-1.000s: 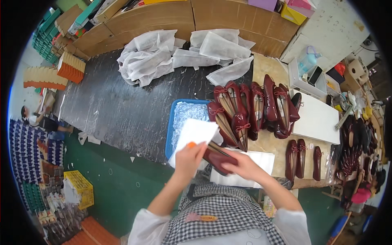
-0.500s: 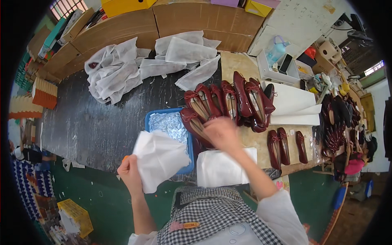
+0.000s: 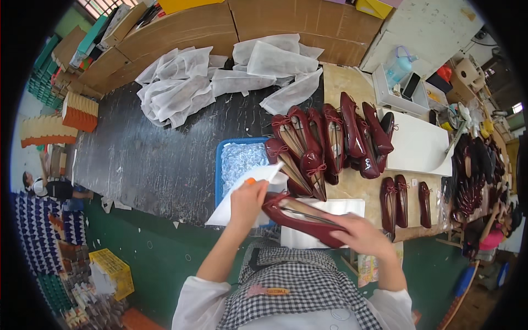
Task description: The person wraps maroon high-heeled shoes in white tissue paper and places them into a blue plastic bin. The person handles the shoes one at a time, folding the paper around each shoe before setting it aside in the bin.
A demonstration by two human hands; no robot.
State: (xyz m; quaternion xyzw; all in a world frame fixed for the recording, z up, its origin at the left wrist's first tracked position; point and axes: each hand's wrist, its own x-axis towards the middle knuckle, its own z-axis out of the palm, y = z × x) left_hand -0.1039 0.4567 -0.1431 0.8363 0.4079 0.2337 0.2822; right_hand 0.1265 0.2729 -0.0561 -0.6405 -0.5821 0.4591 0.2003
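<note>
Holding a dark red flat shoe [image 3: 300, 219] just above the near edge of the counter [image 3: 154, 159], we kept our right hand [image 3: 360, 236] clenched around its heel end, at about four o'clock from the shoe's middle. Our left hand [image 3: 246, 201] gripped a white paper sheet [image 3: 242, 192] at the shoe's toe, at about ten o'clock, its grip closed on the sheet with the thumb on top. The toe with its small bow touched the sheet. Directly under the shoe lay a flat stack of white paper [image 3: 341, 208], and at eleven o'clock from it stood a blue tray [image 3: 222, 165] filled with small clear packets.

At one o'clock a cluster of dark red shoes [image 3: 330, 140] lay side by side on the counter, toes toward us, with three more dark red shoes [image 3: 404, 198] set apart at three o'clock. Beyond them at one o'clock sat a white box [image 3: 418, 148]. Far across the dark counter, at eleven to twelve o'clock, a heap of white fabric bags [image 3: 220, 77] was piled against cardboard cartons [image 3: 181, 30].
</note>
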